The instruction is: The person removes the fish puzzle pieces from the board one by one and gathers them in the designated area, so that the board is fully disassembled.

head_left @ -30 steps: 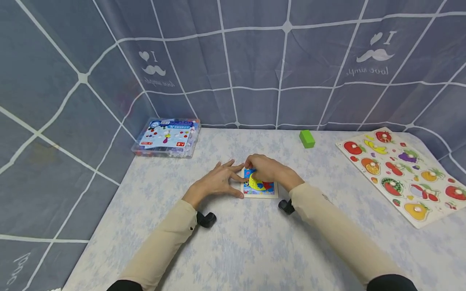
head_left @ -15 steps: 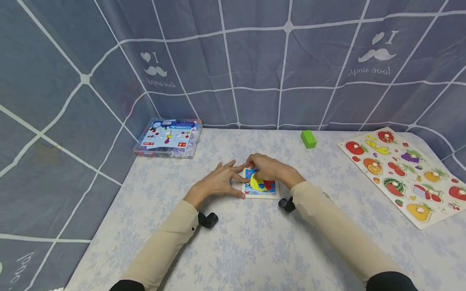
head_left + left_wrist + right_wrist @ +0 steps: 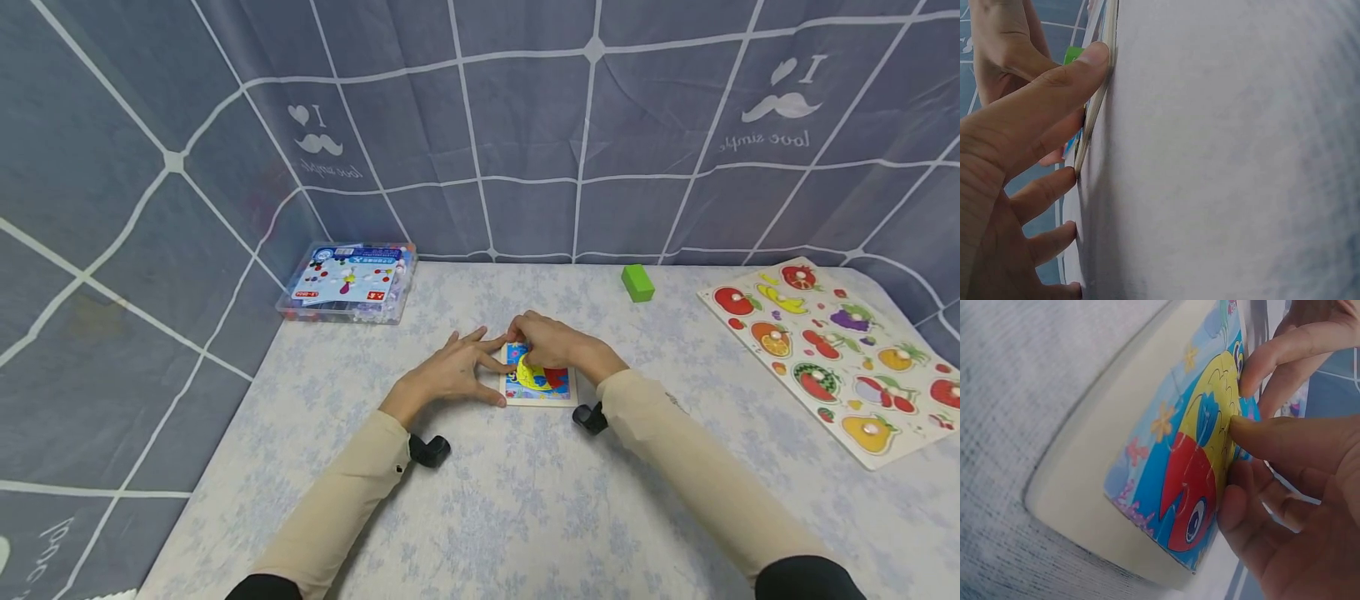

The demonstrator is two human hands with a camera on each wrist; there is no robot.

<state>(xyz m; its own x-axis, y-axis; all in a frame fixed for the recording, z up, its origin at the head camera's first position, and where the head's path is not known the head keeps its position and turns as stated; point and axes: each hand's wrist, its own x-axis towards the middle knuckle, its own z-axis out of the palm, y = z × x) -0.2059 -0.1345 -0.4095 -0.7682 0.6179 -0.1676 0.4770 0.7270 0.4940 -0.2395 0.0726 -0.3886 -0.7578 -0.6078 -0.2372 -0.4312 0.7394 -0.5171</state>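
A small wooden fish jigsaw puzzle (image 3: 537, 400) lies on the table between the hands, showing a yellow-bodied, red-headed fish on a blue sea. In the head view my left hand (image 3: 450, 372) is spread at its left side. Its thumb (image 3: 1094, 55) touches the puzzle's near edge, and its index finger reaches along the left side. My right hand (image 3: 558, 343) curls over the far part of the puzzle. In the right wrist view its thumb (image 3: 1247, 432) meets the yellow body, with curled fingers (image 3: 1233, 503) at the far edge. What lies beneath those fingertips is hidden.
A clear plastic case (image 3: 348, 283) with a printed label lies at the back left. A green block (image 3: 637, 283) sits at the back, right of the hands. On the right lies a fruit-picture board (image 3: 832, 358). A grey curtain (image 3: 525, 125) hangs behind the table.
Both hands keep almost the same position on the puzzle. The head view has shifted slightly.
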